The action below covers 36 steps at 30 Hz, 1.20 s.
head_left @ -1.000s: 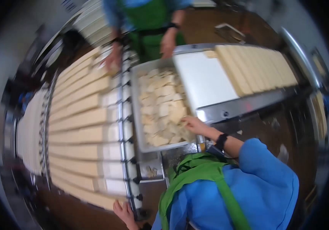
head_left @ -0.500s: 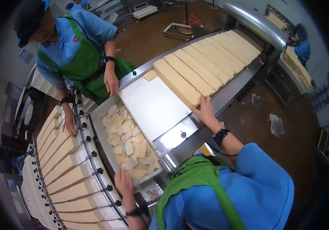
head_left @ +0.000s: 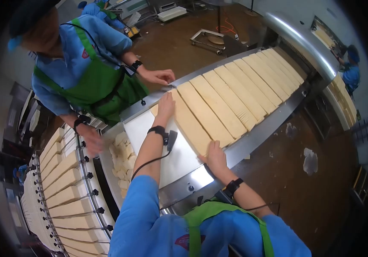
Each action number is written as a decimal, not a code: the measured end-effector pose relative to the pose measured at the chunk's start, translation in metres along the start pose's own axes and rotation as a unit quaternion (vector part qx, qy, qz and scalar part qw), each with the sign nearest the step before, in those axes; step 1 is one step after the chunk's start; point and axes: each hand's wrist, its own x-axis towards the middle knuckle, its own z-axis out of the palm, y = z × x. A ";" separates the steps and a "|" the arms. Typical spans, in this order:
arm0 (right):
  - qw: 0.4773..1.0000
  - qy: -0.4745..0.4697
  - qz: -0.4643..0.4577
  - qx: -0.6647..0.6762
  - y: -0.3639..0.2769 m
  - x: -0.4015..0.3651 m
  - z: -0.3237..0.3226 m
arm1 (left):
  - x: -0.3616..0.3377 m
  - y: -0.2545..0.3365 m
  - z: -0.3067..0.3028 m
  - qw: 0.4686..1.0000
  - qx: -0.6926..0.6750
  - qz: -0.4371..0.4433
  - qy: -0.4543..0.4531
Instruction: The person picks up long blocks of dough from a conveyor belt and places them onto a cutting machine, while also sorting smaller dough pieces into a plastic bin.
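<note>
Grip: left hand (head_left: pixel 166 107) and right hand (head_left: pixel 216 158), fingers partly closed on opposite ends of one pale slab (head_left: pixel 190 124). Location: between the long edges of the conveyor (head_left: pixel 252 139), ending its row. Step, apparently: steadying; even pressure called for. Marking: red badge (head_left: pixel 187 242), lettering illegible.
</note>
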 end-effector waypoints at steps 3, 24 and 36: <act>1.000 -0.020 0.014 0.010 -0.001 0.001 -0.006 | 0.021 -0.001 0.009 0.991 0.065 -0.079 -0.090; 0.966 -0.139 -0.210 0.065 -0.061 0.026 0.037 | -0.317 -0.062 -0.130 0.781 -0.356 -0.416 0.300; 0.603 -0.720 -0.121 0.322 -0.272 -0.188 0.073 | -0.719 0.012 -0.364 0.652 -0.096 -0.560 0.502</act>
